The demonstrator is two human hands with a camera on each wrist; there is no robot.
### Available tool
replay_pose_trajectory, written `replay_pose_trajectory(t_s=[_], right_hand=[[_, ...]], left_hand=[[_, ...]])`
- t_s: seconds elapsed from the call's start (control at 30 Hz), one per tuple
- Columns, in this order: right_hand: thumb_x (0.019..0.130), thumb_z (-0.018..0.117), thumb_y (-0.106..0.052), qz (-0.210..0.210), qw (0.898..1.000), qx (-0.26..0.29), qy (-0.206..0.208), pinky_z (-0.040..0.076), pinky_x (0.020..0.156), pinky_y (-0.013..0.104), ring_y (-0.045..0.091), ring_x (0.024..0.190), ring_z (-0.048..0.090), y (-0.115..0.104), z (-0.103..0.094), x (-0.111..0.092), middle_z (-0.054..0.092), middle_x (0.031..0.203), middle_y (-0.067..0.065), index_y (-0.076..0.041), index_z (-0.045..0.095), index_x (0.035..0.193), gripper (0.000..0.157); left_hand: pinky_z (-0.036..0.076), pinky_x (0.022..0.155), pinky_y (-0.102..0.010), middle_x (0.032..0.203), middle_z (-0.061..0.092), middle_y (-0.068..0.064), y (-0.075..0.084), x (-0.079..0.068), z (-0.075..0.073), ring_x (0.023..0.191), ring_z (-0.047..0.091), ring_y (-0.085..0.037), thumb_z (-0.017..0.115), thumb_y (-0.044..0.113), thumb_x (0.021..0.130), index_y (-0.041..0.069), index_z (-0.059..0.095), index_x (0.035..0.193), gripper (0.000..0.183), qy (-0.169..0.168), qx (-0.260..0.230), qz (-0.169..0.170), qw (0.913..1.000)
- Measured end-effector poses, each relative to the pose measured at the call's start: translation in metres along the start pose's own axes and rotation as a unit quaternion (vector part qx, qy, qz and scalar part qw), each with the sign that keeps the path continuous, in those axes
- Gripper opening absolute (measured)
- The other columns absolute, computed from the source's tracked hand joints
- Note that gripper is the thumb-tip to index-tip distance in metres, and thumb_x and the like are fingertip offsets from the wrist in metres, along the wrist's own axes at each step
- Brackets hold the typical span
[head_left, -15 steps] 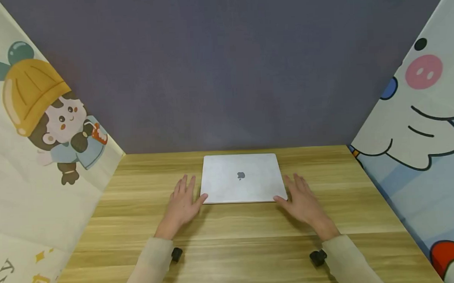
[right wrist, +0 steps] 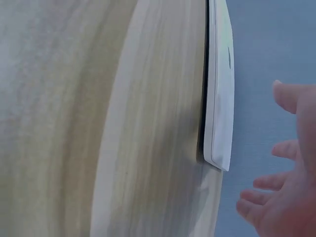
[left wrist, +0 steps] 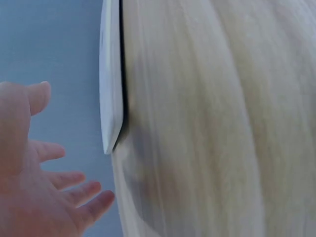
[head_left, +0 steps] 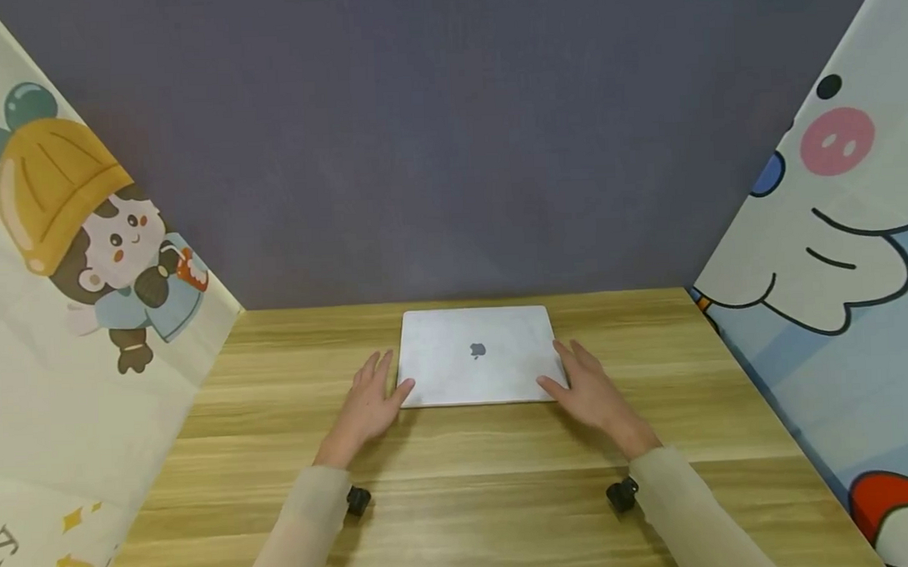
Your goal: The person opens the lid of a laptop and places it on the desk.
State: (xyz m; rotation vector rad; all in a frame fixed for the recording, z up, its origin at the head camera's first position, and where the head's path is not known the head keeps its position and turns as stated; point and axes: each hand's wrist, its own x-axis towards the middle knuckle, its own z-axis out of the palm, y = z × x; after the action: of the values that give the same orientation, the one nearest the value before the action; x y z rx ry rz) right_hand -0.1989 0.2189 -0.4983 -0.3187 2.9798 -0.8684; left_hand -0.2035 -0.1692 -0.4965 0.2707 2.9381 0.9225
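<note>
A closed silver laptop (head_left: 478, 379) with a dark apple logo lies flat on the wooden table. Beside its left front corner is my left hand (head_left: 367, 410), fingers spread and thumb stretched over that corner in the head view. My right hand (head_left: 591, 395) mirrors it at the right front corner. In the left wrist view, a gap shows between the hand (left wrist: 44, 192) and the laptop's edge (left wrist: 112, 84). The right wrist view likewise shows the hand (right wrist: 286, 197) apart from the laptop (right wrist: 222, 108). Neither hand holds anything.
The wood-grain table (head_left: 476, 500) ends at a dark grey back panel (head_left: 449, 150) just behind the laptop. Cartoon-printed sheets flank it, one on the left (head_left: 21, 357) and one on the right (head_left: 878, 385). Small black devices (head_left: 622, 494) sit at both wrists.
Both hands have drawn slightly inward, the right one more clearly, and their thumbs reach a little further over the laptop. The whole head view has shifted slightly. The laptop stays in its place.
</note>
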Motion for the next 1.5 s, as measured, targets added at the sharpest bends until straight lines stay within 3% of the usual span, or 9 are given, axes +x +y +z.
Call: replay_pose_trajectory(t_s=[0.33, 0.6, 0.87, 1.17, 1.5], right_hand=[[0.104, 0.052, -0.050, 0.004, 1.000, 0.028, -0.002, 0.023, 0.117, 0.065, 0.051, 0.148, 0.020, 0.010, 0.005, 0.030, 0.024, 0.161, 0.032, -0.001, 0.028, 0.159, 0.078], [0.103, 0.053, -0.048, 0.008, 0.999, 0.030, -0.009, 0.022, 0.118, 0.064, 0.050, 0.147, 0.022, 0.016, 0.006, 0.049, 0.026, 0.160, 0.032, 0.003, 0.028, 0.158, 0.079], [0.104, 0.053, -0.046, 0.015, 0.999, 0.034, -0.020, 0.020, 0.120, 0.061, 0.049, 0.148, 0.022, 0.022, 0.005, 0.057, 0.028, 0.159, 0.031, 0.005, 0.027, 0.157, 0.078], [0.103, 0.055, -0.042, 0.023, 0.999, 0.034, -0.019, 0.021, 0.120, 0.060, 0.051, 0.146, 0.024, 0.028, 0.009, 0.066, 0.031, 0.158, 0.032, 0.008, 0.028, 0.156, 0.077], [0.102, 0.055, -0.043, 0.023, 0.999, 0.019, -0.034, 0.021, 0.119, 0.062, 0.052, 0.146, 0.022, 0.028, 0.006, 0.074, 0.032, 0.157, 0.031, 0.004, 0.032, 0.156, 0.075]], left_hand=[[0.025, 0.116, -0.067, 0.164, 0.018, -0.028, 0.002, 0.018, 0.007, 0.149, 0.019, -0.049, 0.052, 0.041, 0.106, 0.005, 0.026, 0.160, 0.071, 0.004, -0.029, -0.007, 0.9995], [0.022, 0.119, -0.063, 0.163, 0.018, -0.031, 0.005, 0.033, 0.011, 0.149, 0.018, -0.049, 0.050, 0.041, 0.106, 0.003, 0.027, 0.160, 0.069, -0.005, -0.044, -0.014, 0.9989], [0.023, 0.121, -0.058, 0.158, 0.029, -0.032, 0.011, 0.050, 0.017, 0.147, 0.027, -0.047, 0.053, 0.032, 0.106, -0.004, 0.035, 0.154, 0.063, 0.013, -0.060, 0.001, 0.9981], [0.023, 0.120, -0.059, 0.160, 0.027, -0.030, 0.015, 0.058, 0.026, 0.148, 0.024, -0.048, 0.053, 0.032, 0.105, -0.001, 0.036, 0.155, 0.063, 0.001, -0.070, -0.038, 0.9968], [0.026, 0.119, -0.058, 0.160, 0.029, -0.028, 0.021, 0.067, 0.030, 0.147, 0.025, -0.045, 0.056, 0.035, 0.103, 0.001, 0.032, 0.157, 0.068, -0.004, -0.065, -0.047, 0.9968]])
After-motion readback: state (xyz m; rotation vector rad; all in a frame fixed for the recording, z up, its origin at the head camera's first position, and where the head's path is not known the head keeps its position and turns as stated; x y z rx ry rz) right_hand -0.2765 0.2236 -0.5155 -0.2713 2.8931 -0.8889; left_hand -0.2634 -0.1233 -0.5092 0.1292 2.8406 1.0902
